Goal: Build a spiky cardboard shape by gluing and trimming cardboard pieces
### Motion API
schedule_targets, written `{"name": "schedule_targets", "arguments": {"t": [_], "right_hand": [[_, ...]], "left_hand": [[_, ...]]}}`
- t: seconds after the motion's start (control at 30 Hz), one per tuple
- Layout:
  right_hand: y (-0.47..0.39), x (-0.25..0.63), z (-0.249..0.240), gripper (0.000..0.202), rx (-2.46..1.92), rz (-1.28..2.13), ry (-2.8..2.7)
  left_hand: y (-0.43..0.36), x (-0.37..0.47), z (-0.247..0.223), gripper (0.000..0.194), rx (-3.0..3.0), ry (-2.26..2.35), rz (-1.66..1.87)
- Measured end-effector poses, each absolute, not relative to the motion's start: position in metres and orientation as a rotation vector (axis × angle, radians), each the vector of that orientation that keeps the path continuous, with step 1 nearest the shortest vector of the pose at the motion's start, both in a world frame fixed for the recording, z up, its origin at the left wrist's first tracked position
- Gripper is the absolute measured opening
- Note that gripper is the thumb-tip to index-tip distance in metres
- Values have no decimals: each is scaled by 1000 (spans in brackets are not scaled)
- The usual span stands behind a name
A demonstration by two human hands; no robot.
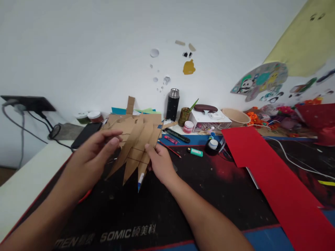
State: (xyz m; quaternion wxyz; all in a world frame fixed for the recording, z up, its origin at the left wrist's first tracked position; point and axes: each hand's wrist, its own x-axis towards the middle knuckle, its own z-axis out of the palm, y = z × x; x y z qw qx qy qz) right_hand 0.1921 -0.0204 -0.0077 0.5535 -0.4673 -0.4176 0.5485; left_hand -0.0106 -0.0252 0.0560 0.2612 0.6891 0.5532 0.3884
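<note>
A brown cardboard piece (137, 155) with several pointed strips and two dark lines across it is held up over the black mat. Its right edge is pinched by my right hand (161, 162), thumb on top. One strip's tip is blue and white. To the left, my left hand (91, 155) hovers beside the cardboard with thumb and fingers apart, holding nothing. More cut cardboard (115, 122) lies behind, against the wall. Something red, partly hidden, shows under my left wrist.
Behind the mat (125, 216) stand a black thermos (173, 106) and a white box (209, 122). A green lighter (195, 152), a box cutter (178, 135) and a pencil (172, 150) lie nearby. Red sheets (277, 181) cover the right side. A phone (86, 134) lies at left.
</note>
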Motion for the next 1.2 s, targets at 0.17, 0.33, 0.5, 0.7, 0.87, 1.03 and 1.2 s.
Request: {"name": "schedule_targets", "arguments": {"t": [0.17, 0.33, 0.5, 0.7, 0.87, 1.03, 1.2], "right_hand": [[-21, 191, -6, 41, -1093, 1328, -999], [-24, 189, -8, 44, -1093, 1283, -1064], [-24, 187, -9, 51, -1102, 1312, -1079], [-23, 193, -4, 58, -1112, 1247, -1103], [-23, 194, -5, 60, -1105, 1260, -1109], [-20, 193, -8, 58, -1050, 1262, -1066], [-18, 194, -10, 57, -1055, 1303, -995]], "left_hand": [[4, 3, 47, 59, 1568, 1434, 872], [-9, 5, 40, 54, 1592, 1220, 714], [-9, 9, 34, 53, 1553, 1260, 779], [-9, 4, 27, 54, 1538, 1246, 840], [-9, 5, 24, 52, 1512, 1255, 884], [-6, 2, 27, 53, 1515, 1330, 947], [-5, -1, 25, 58, 1413, 1273, 965]]}}
